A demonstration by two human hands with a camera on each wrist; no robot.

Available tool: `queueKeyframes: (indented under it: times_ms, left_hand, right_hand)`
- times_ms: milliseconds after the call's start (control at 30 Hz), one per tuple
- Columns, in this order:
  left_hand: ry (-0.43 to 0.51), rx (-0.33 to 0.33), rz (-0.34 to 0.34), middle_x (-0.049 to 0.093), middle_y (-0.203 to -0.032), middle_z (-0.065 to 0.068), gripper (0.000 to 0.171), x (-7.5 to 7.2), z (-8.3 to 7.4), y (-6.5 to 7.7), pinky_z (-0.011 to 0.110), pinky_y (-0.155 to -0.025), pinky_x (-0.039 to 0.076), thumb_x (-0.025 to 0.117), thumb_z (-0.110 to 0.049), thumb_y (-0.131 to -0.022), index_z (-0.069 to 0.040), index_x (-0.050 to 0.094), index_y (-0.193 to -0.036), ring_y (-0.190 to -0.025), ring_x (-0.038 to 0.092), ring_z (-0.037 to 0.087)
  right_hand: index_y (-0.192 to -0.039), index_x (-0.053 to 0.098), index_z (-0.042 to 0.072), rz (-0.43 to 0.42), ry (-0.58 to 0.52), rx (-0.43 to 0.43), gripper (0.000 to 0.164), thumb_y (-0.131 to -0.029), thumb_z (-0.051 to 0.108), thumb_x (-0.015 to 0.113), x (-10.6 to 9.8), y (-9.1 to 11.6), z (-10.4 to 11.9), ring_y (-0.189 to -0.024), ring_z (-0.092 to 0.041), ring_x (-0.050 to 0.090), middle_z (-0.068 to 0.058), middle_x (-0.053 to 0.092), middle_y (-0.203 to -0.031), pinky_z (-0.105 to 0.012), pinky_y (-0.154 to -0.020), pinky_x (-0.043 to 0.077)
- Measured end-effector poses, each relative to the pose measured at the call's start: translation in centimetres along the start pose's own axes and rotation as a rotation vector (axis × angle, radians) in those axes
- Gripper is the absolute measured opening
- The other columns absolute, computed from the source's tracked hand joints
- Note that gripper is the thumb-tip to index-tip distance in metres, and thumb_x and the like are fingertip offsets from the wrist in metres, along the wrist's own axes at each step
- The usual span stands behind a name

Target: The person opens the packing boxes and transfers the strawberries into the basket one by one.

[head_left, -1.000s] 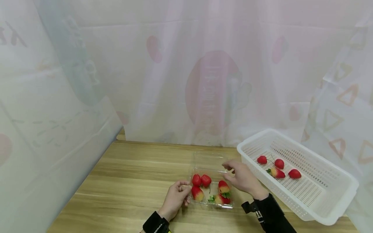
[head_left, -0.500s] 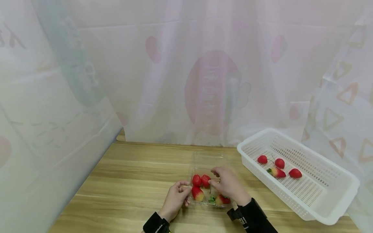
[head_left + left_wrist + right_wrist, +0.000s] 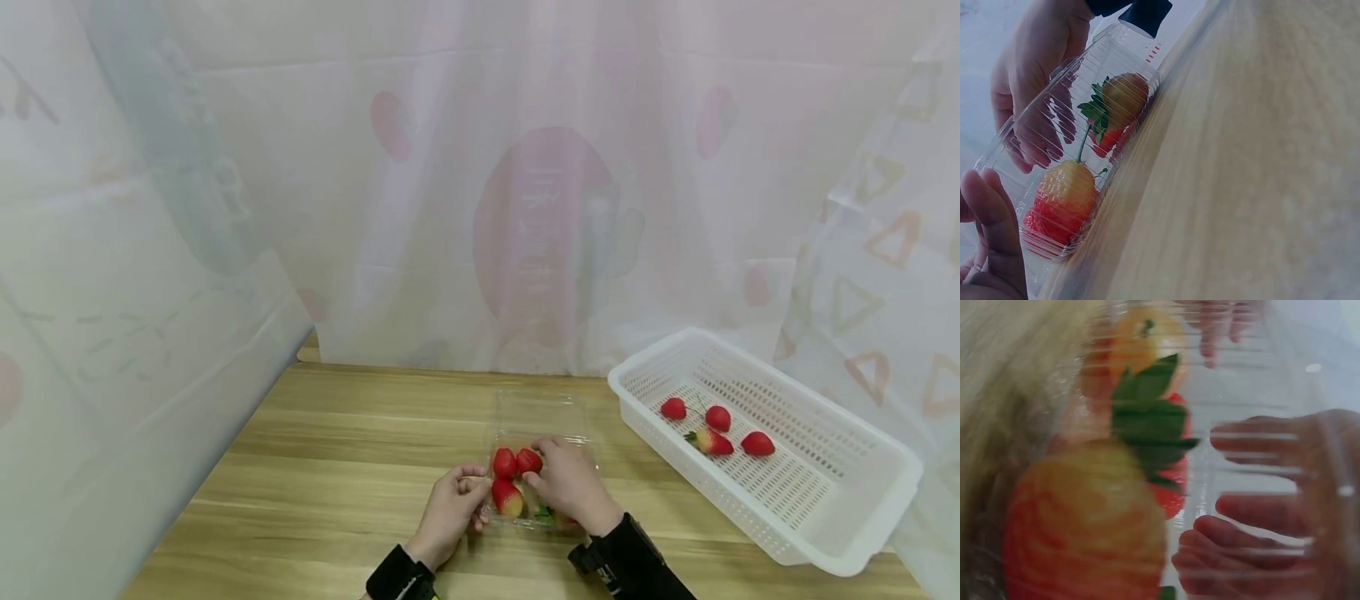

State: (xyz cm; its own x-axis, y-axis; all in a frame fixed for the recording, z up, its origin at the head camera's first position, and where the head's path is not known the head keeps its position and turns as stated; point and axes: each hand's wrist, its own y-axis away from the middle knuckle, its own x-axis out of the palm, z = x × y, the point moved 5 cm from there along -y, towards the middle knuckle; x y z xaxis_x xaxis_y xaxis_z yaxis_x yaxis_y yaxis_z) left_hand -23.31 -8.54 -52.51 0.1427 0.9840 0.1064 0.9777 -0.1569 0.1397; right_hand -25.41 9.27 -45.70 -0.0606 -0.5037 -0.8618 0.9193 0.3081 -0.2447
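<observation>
A clear plastic clamshell box (image 3: pixel 517 523) lies on the table with its lid (image 3: pixel 536 412) folded back, several strawberries inside. My left hand (image 3: pixel 450 508) pinches the box's left edge between thumb and fingers. Reaching over the box from the right, my right hand (image 3: pixel 573 483) has its thumb and fingertips beside a red strawberry (image 3: pixel 528 461). The right wrist view shows a gap between thumb (image 3: pixel 1241 440) and fingers, nothing visible between them. A red-and-yellow strawberry (image 3: pixel 507 498) sits at the near left. The right hand mostly covers the strawberries at the box's right side in the head view.
To the right, a white perforated plastic basket (image 3: pixel 847 533) stands at an angle, holding several strawberries (image 3: pixel 757 443). Printed cloth (image 3: pixel 555 233) hangs behind and at both sides of the wooden table (image 3: pixel 337 467).
My right hand has moved left and slightly down, from the box's right edge to the strawberries inside it. The left hand has stayed at the box's left edge.
</observation>
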Motion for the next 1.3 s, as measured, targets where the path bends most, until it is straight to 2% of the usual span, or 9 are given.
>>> queueKeyframes:
  times_ms: [200, 367, 600, 867, 1300]
  left_hand:
    - [-0.002, 0.008, -0.001, 0.056, -0.066, -0.002, 0.036, 0.0, 0.1, -0.1, 0.016, -0.046, 0.049, 0.061, -0.014, -0.098, 0.008, 0.049, -0.124, -0.052, 0.056, 0.005]
    - [-0.005, 0.004, -0.001, 0.057, -0.067, -0.001, 0.036, -0.1, 0.2, -0.1, 0.016, -0.047, 0.049, 0.061, -0.014, -0.098, 0.007, 0.049, -0.124, -0.052, 0.056, 0.005]
    - [-0.005, 0.006, -0.004, 0.056, -0.067, -0.001, 0.035, -0.2, 0.1, -0.1, 0.016, -0.046, 0.048, 0.062, -0.014, -0.098, 0.006, 0.049, -0.123, -0.051, 0.056, 0.005]
    - [0.010, 0.012, 0.009, 0.056, -0.065, -0.003, 0.035, -0.1, 0.1, -0.1, 0.016, -0.046, 0.048, 0.062, -0.014, -0.098, 0.007, 0.048, -0.123, -0.051, 0.056, 0.005]
    - [0.018, 0.003, 0.010, 0.057, -0.067, -0.002, 0.034, -0.1, 0.2, -0.1, 0.016, -0.046, 0.049, 0.062, -0.014, -0.098, 0.005, 0.048, -0.122, -0.051, 0.056, 0.005]
  right_hand:
    - [-0.114, 0.067, 0.001, -0.003, 0.032, 0.010, 0.041, -0.081, 0.021, 0.082, 0.7, -0.2, -0.3, -0.095, -0.031, 0.068, -0.020, 0.066, -0.117, -0.043, -0.077, 0.059]
    - [-0.115, 0.066, 0.001, 0.005, 0.020, 0.029, 0.042, -0.081, 0.020, 0.082, 1.1, -0.3, -0.5, -0.100, -0.032, 0.067, -0.020, 0.065, -0.119, -0.044, -0.080, 0.059]
    - [-0.116, 0.066, 0.000, 0.017, 0.029, 0.047, 0.044, -0.082, 0.022, 0.082, 1.7, -0.4, -0.5, -0.102, -0.032, 0.067, -0.019, 0.064, -0.119, -0.045, -0.082, 0.060]
    - [-0.116, 0.065, 0.000, 0.003, 0.015, 0.036, 0.041, -0.082, 0.018, 0.081, 2.0, -0.3, -0.4, -0.100, -0.030, 0.066, -0.017, 0.063, -0.116, -0.043, -0.084, 0.059]
    - [-0.108, 0.066, -0.001, 0.021, 0.017, 0.024, 0.035, -0.082, 0.016, 0.081, 2.3, -0.1, -0.4, -0.094, -0.028, 0.065, -0.017, 0.063, -0.111, -0.039, -0.074, 0.057]
